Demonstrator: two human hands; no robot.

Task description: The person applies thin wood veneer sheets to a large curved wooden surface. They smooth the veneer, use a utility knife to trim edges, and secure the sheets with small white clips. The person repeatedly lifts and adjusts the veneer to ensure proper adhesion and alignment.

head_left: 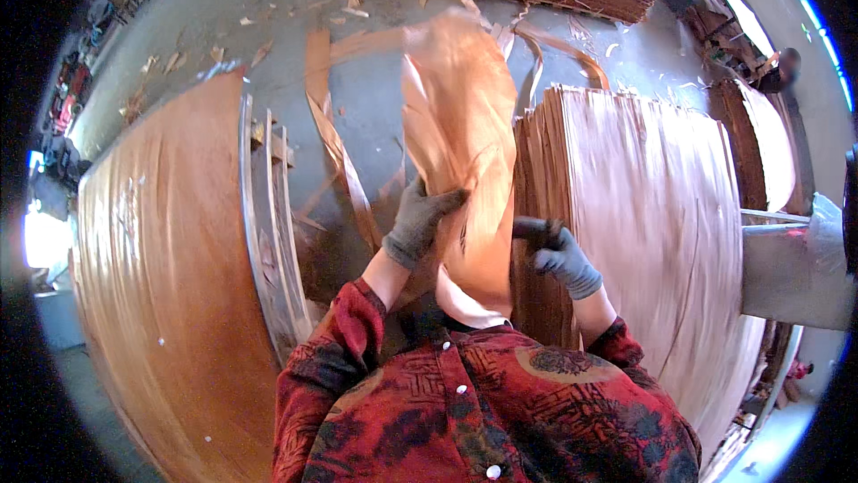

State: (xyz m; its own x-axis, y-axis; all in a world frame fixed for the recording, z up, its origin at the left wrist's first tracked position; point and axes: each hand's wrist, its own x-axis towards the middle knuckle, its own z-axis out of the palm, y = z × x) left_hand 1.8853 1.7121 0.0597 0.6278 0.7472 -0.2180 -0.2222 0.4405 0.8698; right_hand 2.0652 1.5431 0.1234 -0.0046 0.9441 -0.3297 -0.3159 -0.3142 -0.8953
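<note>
The left hand (422,222) grasps the veneer (483,152); just right of it, the right hand's (569,263) grip I cannot tell.

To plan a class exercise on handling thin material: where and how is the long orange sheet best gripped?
The orange sheet is probably best pinched at its left edge, coming from the left, thumb over its face, as the gloved left hand does. It is long, thin and curved, so a flat pinch should limit creasing.

head-worn fisheye, close above shirt (536,411), facing down toward floor (375,121).
</note>
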